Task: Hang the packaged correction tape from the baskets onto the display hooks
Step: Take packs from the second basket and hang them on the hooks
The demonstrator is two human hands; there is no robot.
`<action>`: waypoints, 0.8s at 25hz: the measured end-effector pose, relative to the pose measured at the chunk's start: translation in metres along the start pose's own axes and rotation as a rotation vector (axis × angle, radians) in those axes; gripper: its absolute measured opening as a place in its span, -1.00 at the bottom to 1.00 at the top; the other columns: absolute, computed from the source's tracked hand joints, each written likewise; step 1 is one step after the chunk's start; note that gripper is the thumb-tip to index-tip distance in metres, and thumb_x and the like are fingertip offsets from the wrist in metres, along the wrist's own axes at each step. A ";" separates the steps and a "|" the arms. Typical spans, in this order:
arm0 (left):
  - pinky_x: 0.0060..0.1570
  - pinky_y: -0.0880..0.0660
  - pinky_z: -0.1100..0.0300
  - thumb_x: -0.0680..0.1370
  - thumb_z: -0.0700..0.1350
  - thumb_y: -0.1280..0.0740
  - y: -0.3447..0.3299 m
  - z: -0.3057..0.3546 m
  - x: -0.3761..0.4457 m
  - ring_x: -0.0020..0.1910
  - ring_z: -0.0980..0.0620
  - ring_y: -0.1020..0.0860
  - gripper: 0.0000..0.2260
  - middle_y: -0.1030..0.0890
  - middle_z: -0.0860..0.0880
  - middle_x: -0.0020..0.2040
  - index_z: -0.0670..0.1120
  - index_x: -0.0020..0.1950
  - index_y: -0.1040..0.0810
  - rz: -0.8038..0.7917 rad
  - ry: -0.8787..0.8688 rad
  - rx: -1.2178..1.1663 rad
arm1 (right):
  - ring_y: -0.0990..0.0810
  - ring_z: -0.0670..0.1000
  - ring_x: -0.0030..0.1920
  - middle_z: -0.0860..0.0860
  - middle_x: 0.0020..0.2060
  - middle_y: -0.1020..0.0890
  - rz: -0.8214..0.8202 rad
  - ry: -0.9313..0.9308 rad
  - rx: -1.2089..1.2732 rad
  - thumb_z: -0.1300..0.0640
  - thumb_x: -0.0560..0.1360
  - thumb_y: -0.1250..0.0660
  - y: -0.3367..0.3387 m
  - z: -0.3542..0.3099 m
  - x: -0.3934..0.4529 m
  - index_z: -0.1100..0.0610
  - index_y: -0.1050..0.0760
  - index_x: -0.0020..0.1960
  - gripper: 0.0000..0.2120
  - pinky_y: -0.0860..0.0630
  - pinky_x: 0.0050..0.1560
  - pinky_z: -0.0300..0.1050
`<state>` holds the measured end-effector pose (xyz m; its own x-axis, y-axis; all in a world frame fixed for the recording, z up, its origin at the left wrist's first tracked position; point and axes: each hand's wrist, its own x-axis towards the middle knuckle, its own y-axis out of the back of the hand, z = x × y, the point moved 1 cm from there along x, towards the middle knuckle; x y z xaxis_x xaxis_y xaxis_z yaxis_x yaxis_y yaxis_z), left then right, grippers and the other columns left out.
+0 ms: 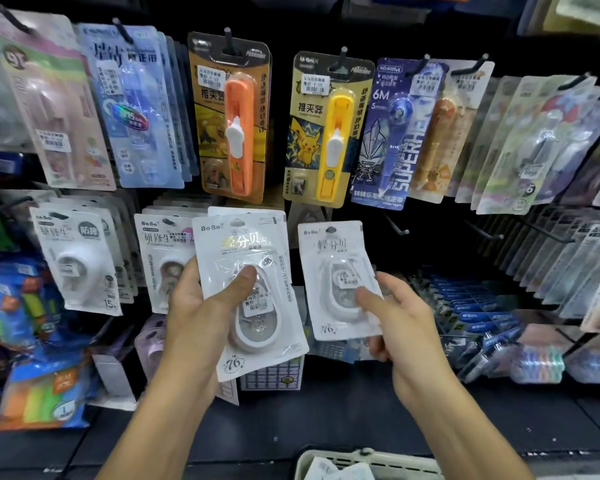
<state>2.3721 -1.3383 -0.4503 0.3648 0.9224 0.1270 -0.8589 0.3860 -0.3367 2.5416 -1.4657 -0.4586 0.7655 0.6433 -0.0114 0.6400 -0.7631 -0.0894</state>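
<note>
L hand (201, 306) gripping tape pack (246, 289), R hand (399, 323) pinching 2nd pack (340, 278)

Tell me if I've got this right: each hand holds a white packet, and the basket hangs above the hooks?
Not quite. In the head view the left hand and right hand each hold a white packet, but the basket sits below the hands, not above the hooks.

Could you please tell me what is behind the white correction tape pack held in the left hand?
Behind the white correction tape pack in the left hand, another white pack's top edge shows, and a checked purple card pokes out below. Anything else there is covered.
</note>
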 end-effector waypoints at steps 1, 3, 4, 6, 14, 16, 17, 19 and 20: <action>0.12 -0.59 -0.03 0.53 -0.19 -0.45 -0.001 0.000 0.000 0.04 0.05 -0.73 -0.75 -0.76 0.08 0.05 0.07 0.17 -0.64 -0.005 0.000 -0.002 | -0.46 -0.09 -0.54 -0.10 -0.25 -0.71 0.011 -0.021 0.018 0.18 0.56 -0.41 -0.001 -0.001 0.004 -0.04 -0.58 0.20 -0.75 -0.35 -0.57 -0.23; 0.11 -0.59 -0.02 0.54 -0.19 -0.45 -0.001 -0.001 -0.001 0.03 0.05 -0.73 -0.76 -0.76 0.07 0.05 0.07 0.15 -0.64 -0.011 -0.001 -0.005 | -0.69 -0.03 -0.26 -0.01 0.11 -0.68 -0.049 -0.036 0.184 0.28 0.52 -0.43 -0.009 -0.007 0.013 0.00 -0.40 0.42 -0.48 -0.61 -0.31 -0.13; 0.10 -0.59 -0.02 0.54 -0.19 -0.45 -0.002 -0.002 -0.001 0.03 0.04 -0.74 -0.76 -0.76 0.07 0.05 0.08 0.14 -0.64 -0.015 0.000 -0.003 | -0.71 0.02 0.04 0.02 0.35 -0.55 -0.101 -0.043 0.300 0.29 0.48 -0.45 -0.011 -0.008 0.017 -0.09 -0.25 0.53 -0.27 -0.65 0.00 -0.05; 0.06 -0.60 0.00 0.52 -0.18 -0.47 -0.003 -0.005 -0.001 0.03 0.02 -0.74 -0.76 -0.77 0.06 0.04 0.07 0.14 -0.64 -0.016 0.001 0.009 | -0.55 0.04 0.35 0.00 0.54 -0.32 -0.249 -0.034 0.328 0.16 0.40 -0.51 -0.019 -0.004 0.014 -0.14 -0.13 0.59 -0.11 -0.51 0.34 0.00; -0.02 -0.67 0.00 0.50 -0.12 -0.48 -0.007 -0.011 0.004 0.01 -0.03 -0.74 -0.76 -0.77 0.01 0.04 0.03 0.16 -0.64 -0.083 0.065 -0.005 | -0.71 0.05 -0.24 0.06 -0.13 -0.73 -0.221 0.062 0.055 0.08 0.51 -0.48 -0.021 0.016 -0.001 0.09 -0.60 0.10 -0.80 -0.55 -0.51 -0.15; 0.01 -0.65 0.00 0.59 -0.21 -0.40 -0.005 -0.010 0.005 0.01 -0.02 -0.74 -0.79 -0.77 0.02 0.04 0.06 0.14 -0.65 -0.035 0.042 0.005 | -0.64 0.05 -0.39 0.04 -0.19 -0.73 -0.193 0.072 0.076 0.05 0.53 -0.43 -0.011 0.014 -0.001 0.10 -0.53 0.13 -0.78 -0.48 -0.58 -0.17; 0.03 -0.63 0.01 0.60 -0.22 -0.39 -0.004 -0.010 0.006 0.02 -0.01 -0.74 -0.79 -0.77 0.03 0.04 0.07 0.14 -0.66 -0.008 0.032 -0.006 | -0.56 0.01 -0.50 0.02 -0.21 -0.73 -0.173 0.086 0.053 0.04 0.55 -0.41 -0.006 0.015 -0.002 0.08 -0.49 0.13 -0.78 -0.41 -0.61 -0.19; 0.04 -0.61 0.02 0.61 -0.22 -0.38 0.000 -0.005 0.008 0.03 0.02 -0.74 -0.79 -0.76 0.07 0.05 0.07 0.14 -0.65 0.052 0.011 -0.043 | -0.36 -0.07 -0.61 0.00 -0.25 -0.72 -0.090 0.107 0.010 0.04 0.58 -0.39 0.003 0.017 -0.004 0.04 -0.48 0.12 -0.83 -0.27 -0.62 -0.23; 0.05 -0.61 0.01 0.61 -0.22 -0.38 0.002 -0.004 0.009 0.03 0.02 -0.74 -0.79 -0.76 0.07 0.05 0.08 0.13 -0.65 0.072 0.006 -0.060 | -0.32 -0.07 -0.62 -0.02 -0.26 -0.71 -0.039 0.111 0.003 0.05 0.58 -0.39 0.007 0.019 -0.006 0.03 -0.49 0.11 -0.85 -0.25 -0.62 -0.22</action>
<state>2.3752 -1.3294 -0.4534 0.3052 0.9476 0.0944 -0.8599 0.3168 -0.4004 2.5403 -1.4740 -0.4776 0.7425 0.6621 0.1021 0.6697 -0.7371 -0.0902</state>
